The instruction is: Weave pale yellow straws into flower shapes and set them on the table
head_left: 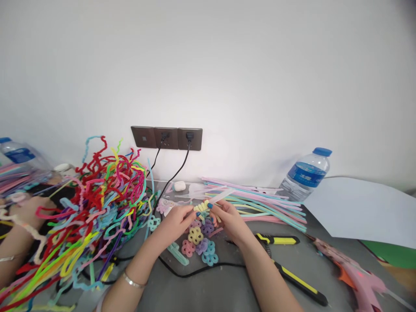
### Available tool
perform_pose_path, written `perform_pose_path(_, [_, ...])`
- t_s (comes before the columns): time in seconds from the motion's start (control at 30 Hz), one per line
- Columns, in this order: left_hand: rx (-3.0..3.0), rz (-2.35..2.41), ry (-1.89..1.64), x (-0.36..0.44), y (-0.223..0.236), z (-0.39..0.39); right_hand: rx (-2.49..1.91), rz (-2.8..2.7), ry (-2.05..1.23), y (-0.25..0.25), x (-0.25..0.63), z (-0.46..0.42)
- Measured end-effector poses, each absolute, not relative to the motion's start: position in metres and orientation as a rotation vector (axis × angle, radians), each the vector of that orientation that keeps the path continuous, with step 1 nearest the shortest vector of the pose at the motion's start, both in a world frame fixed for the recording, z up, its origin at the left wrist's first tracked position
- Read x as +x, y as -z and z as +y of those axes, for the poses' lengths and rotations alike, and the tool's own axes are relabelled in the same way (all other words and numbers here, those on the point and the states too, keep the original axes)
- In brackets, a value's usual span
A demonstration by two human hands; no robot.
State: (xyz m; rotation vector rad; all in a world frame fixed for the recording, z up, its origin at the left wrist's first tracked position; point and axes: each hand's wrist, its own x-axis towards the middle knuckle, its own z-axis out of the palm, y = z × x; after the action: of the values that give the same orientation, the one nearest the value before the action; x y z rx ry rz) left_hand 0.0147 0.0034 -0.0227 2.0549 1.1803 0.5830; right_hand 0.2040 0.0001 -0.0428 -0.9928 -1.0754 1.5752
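Between my two hands is a pale yellow pipe cleaner [202,206] bent into a row of loops. My left hand [177,221] pinches its left end with thumb and forefinger. My right hand [229,219] grips the other end, the blue-nailed thumb on top. A whitish translucent strip [224,195] slants up behind the right fingers; whether they hold it I cannot tell. Just below lie several pipe-cleaner flowers, among them a yellow flower [195,235], a pink flower [188,248] and a blue flower [209,254].
A tangled heap of coloured pipe cleaners [107,208] fills the left, with another person's hand [27,212] beyond it. Straight pipe cleaners [260,201] lie behind my right hand. Yellow-black pliers [297,277], a pink glue gun [357,268], a water bottle [305,173] and a black cable [195,272] surround me.
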Motion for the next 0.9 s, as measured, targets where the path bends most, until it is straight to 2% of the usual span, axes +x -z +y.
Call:
perform_pose_path(0.57, [1.914,1.09,-0.496,0.0127,0.0194,0.0025,-1.047,-1.281,-1.624,0.0427,0.2011,-0.0024])
perform_pose_path(0.9, [1.912,1.12,-0.6,0.0167,0.0225,0.0025,-1.063,-1.477,-1.444,0.048,0.2029,0.002])
